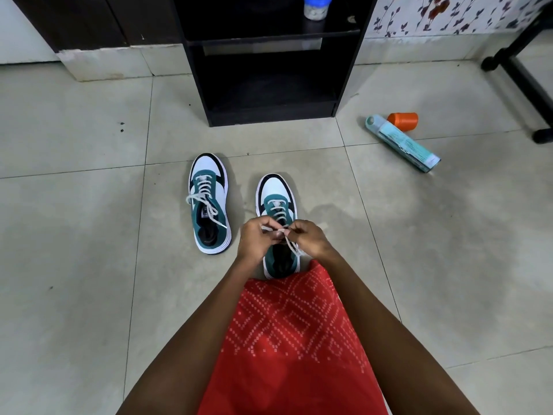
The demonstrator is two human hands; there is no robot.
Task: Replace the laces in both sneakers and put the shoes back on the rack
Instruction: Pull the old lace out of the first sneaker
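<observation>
Two teal, white and black sneakers stand on the tiled floor, toes pointing away from me. The left sneaker (209,202) is laced in white, with a tied bow across its tongue. The right sneaker (278,205) sits directly in front of me, its heel partly hidden by my red garment. Over its tongue, my left hand (257,239) and my right hand (308,238) each pinch a part of the white lace (294,248). A loose end of the lace hangs below my right hand. The black shoe rack (269,112) stands just beyond the shoes.
A teal spray can (402,143) lies on the floor at the right with an orange cap (403,121) beside it. A jar with a blue lid (316,7) stands on the rack's upper shelf. A black frame leg (522,79) crosses the far right.
</observation>
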